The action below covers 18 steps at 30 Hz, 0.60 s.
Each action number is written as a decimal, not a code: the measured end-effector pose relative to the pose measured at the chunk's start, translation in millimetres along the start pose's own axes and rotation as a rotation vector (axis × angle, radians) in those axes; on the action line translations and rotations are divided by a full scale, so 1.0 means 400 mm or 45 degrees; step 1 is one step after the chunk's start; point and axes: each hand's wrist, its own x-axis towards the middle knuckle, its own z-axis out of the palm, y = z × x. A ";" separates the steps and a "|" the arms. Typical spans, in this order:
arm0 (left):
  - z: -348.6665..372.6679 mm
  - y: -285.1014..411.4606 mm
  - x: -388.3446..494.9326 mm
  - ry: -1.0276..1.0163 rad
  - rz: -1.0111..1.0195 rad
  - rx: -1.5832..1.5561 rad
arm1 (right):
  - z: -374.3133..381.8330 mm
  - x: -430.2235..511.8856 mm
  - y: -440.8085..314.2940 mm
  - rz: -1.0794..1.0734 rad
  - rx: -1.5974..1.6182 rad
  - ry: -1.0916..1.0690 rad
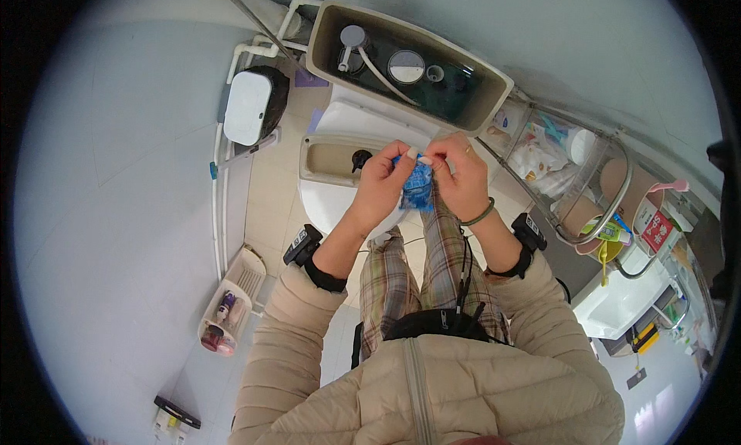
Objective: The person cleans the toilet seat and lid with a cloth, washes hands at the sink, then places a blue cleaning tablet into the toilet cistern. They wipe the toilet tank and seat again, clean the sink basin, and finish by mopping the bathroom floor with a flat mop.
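Observation:
A small blue plastic packet [417,187] hangs between my two hands, above the closed white toilet lid. My left hand [386,181] pinches its top edge on the left with thumb and forefinger. On the right, my right hand [460,170] pinches the top corner the same way; the fingertips of both hands nearly meet. What the packet holds cannot be made out. Just beyond the hands stands the open toilet cistern [486,112], with dark blue-green water, a fill valve [353,37] and a round flush valve [406,67] inside. The cistern lid [327,158] lies upside down across the toilet.
At the right, a metal rack [524,187] holds plastic bags, cups and tubes, near a white washbasin [608,306]. A white-lidded bin [248,108] stands at the left by white pipes [217,213]. Lower left, a wall basket [202,329] carries bottles and jars.

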 end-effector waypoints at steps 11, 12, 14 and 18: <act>-0.019 0.023 0.007 0.080 0.487 0.641 | -0.019 0.015 -0.014 -0.060 -0.231 -0.298; -0.017 0.021 0.008 0.085 0.454 0.671 | -0.016 0.017 -0.015 -0.092 -0.223 -0.282; -0.013 0.016 0.011 0.128 0.393 0.732 | -0.010 0.020 -0.016 -0.139 -0.209 -0.282; 0.012 0.005 0.008 0.156 0.015 -0.034 | 0.008 0.027 -0.010 -0.448 -0.228 -0.216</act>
